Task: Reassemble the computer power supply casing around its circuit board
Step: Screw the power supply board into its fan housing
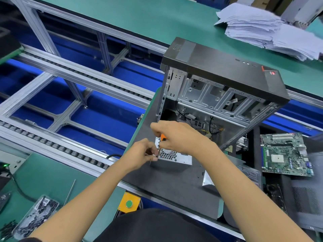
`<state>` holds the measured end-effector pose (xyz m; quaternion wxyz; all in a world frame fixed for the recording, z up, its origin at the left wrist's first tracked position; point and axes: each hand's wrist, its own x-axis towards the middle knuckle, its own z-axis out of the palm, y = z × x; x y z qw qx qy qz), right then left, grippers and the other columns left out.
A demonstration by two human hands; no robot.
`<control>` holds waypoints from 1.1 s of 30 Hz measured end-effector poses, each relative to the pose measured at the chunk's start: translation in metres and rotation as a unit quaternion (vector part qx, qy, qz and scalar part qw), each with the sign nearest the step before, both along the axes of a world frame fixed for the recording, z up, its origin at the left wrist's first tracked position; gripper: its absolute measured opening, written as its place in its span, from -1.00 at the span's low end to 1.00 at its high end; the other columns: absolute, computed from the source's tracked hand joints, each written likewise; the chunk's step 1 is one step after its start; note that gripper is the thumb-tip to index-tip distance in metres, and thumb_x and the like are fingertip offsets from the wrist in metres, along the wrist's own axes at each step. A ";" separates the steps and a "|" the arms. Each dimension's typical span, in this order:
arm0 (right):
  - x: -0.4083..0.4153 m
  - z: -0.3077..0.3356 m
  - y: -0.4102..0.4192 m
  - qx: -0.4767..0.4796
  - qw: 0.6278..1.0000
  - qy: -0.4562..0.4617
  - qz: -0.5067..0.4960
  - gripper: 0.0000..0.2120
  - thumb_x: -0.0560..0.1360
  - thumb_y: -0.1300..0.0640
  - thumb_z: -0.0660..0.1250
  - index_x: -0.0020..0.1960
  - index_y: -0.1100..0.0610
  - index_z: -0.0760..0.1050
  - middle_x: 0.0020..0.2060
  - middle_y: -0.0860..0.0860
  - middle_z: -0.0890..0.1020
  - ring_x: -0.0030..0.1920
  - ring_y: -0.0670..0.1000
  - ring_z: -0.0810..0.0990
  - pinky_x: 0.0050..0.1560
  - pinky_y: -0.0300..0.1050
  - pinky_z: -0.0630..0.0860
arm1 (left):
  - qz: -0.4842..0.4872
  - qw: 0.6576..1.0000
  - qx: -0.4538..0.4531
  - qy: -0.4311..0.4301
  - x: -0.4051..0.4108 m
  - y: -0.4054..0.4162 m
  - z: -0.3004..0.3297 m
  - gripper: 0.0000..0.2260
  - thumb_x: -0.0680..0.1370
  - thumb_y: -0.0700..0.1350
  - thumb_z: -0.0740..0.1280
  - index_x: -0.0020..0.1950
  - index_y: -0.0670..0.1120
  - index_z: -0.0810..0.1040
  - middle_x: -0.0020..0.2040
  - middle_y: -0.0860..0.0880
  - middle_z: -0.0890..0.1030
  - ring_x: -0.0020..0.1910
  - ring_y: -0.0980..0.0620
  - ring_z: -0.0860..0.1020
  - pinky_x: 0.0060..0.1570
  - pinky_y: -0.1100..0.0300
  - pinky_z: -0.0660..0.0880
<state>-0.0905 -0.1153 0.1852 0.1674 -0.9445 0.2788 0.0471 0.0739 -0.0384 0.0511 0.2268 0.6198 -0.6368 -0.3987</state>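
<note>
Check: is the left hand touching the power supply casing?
Touching. The head view shows the left hand's fingers pinched against the left edge of the power supply casing.

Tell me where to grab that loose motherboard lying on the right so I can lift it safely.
Judging by its pose, take the motherboard by its bare left and right edges, coming from above; it lies flat, component side up, with the socket and slots filling the middle, so an edge grip avoids them.

Single head-worn wide-angle view, looking forward and steeply down from above person's own forearms. Close on power supply [172,157] at grey mat [167,182]; conveyor rails [70,95] recede upper left. No second view.
</note>
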 end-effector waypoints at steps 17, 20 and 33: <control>-0.007 -0.002 0.000 -0.014 0.999 -0.018 0.041 -0.85 0.45 0.02 0.24 -0.07 -0.11 0.26 -0.12 -0.13 0.40 -0.30 -0.09 0.41 -0.40 -0.15 0.21 | 0.105 0.981 0.017 0.163 -0.008 0.021 -0.026 -0.61 0.51 -0.21 0.51 0.12 0.22 0.50 -0.13 -0.08 0.55 -0.20 0.13 0.52 -0.08 0.31 0.49; -0.003 -0.003 0.002 -0.036 0.997 -0.025 0.063 -0.83 0.47 0.00 0.24 -0.07 -0.11 0.22 -0.17 -0.15 0.45 -0.27 -0.01 0.46 -0.42 -0.18 0.19 | 0.101 0.980 0.024 0.172 -0.008 0.021 -0.025 -0.65 0.51 -0.19 0.52 0.10 0.20 0.52 -0.13 -0.10 0.55 -0.19 0.10 0.52 -0.05 0.22 0.51; 0.000 0.010 0.007 -0.163 0.974 0.024 0.153 -0.76 0.45 0.02 0.32 0.06 0.01 0.33 -0.10 -0.03 0.42 -0.44 -0.02 0.23 -0.36 -0.08 0.27 | 0.126 0.985 0.005 0.121 -0.019 0.021 -0.016 -0.76 0.53 -0.06 0.51 -0.23 0.22 0.55 -0.25 0.14 0.60 -0.25 0.22 0.52 -0.22 0.40 0.38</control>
